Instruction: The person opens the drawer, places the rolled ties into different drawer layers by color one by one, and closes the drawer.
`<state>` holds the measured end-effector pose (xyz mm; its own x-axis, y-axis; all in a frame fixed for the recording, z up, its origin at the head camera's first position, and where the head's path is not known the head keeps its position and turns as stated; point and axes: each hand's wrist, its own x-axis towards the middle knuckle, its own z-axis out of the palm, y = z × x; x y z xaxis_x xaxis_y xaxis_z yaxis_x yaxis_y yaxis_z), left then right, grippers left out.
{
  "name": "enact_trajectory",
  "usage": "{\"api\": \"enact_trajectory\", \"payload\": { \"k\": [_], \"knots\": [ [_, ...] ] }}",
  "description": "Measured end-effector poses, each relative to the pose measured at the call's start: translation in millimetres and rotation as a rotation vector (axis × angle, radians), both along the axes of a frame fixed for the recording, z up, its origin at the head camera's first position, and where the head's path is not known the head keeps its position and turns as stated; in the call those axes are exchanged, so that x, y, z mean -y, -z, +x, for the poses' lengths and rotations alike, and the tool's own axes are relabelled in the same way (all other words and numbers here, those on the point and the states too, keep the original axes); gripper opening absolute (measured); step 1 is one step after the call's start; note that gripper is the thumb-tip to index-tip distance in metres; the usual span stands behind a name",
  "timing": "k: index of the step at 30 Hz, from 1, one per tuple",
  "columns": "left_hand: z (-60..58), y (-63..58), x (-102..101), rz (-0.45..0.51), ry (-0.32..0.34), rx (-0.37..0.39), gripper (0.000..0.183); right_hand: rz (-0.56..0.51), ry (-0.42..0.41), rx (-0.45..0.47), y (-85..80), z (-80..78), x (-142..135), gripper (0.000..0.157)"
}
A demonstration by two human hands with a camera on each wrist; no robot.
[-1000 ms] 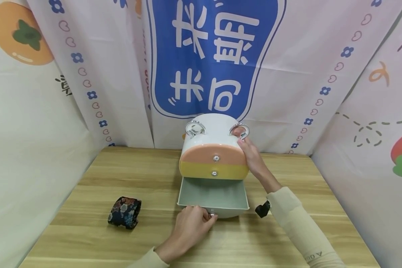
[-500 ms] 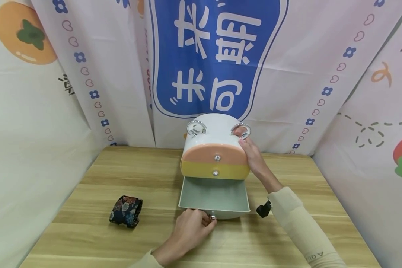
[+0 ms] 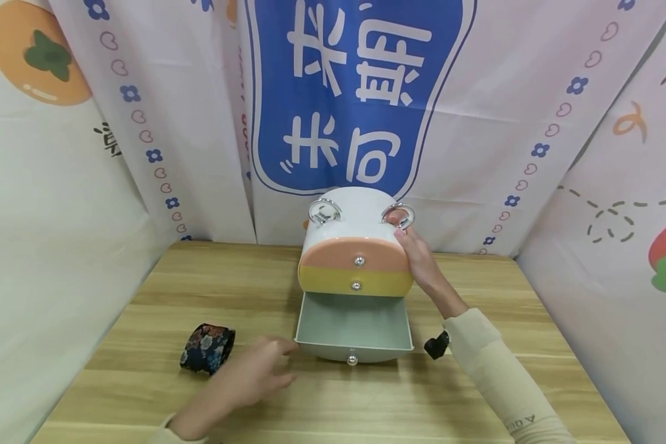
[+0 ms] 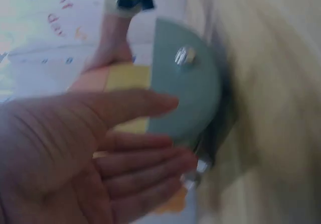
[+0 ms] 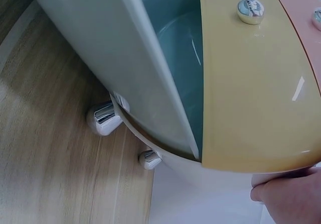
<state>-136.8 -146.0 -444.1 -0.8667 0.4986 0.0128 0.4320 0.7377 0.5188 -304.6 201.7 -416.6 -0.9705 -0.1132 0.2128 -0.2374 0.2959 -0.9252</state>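
Note:
A small drawer cabinet (image 3: 355,213) stands at the table's back, with a white body, two metal rings on top and orange and yellow fronts. Its bottom green drawer (image 3: 333,353) is pulled out, and nothing shows inside it. My right hand (image 3: 422,262) grips the cabinet's right side near the ring; part of the fingers is hidden behind it. My left hand (image 3: 252,373), blurred, is off the drawer's silver knob (image 3: 352,359), between the drawer and a rolled dark floral cloth (image 3: 208,348) that resembles a necktie. Its fingers are extended and hold nothing in the left wrist view.
The wooden table (image 3: 477,394) meets a printed curtain (image 3: 455,160) right behind the cabinet. More printed cloth hangs on both sides. A black piece (image 3: 436,346) hangs at the right cuff. The cabinet stands on silver feet (image 5: 103,118).
My left hand has let go of the green drawer's knob and moved left toward the floral roll. The drawer stays pulled out, and my right hand keeps its place on the cabinet.

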Motion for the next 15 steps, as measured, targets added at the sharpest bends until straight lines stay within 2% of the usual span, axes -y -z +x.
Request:
{"api": "enact_trajectory", "payload": {
  "k": [2, 4, 7, 9, 11, 15],
  "knots": [
    [-0.8, -11.2, 17.9, -0.031, 0.01, -0.047, 0.051, 0.001, 0.003, -0.004, -0.2, 0.2, 0.4, 0.064],
    [-2.8, -19.8, 36.1, -0.055, 0.01, -0.126, 0.056, -0.001, -0.001, -0.007, -0.5, 0.1, 1.0, 0.063],
    [-6.9, -26.8, 65.1, -0.07, -0.006, -0.209, 0.067, -0.001, -0.01, 0.0, -0.9, -0.3, 1.6, 0.064],
    [-12.0, -26.1, 85.5, -0.072, -0.007, -0.231, 0.076, 0.003, -0.013, 0.003, -0.9, -0.7, 1.6, 0.064],
    [-16.9, -22.5, 105.8, -0.073, -0.02, -0.213, 0.088, 0.009, -0.012, 0.0, -0.6, -1.0, 1.0, 0.064],
    [-24.5, -6.4, 140.4, -0.057, -0.04, -0.186, 0.114, 0.016, -0.012, -0.023, 1.5, -1.9, -0.4, 0.062]
  ]
}}
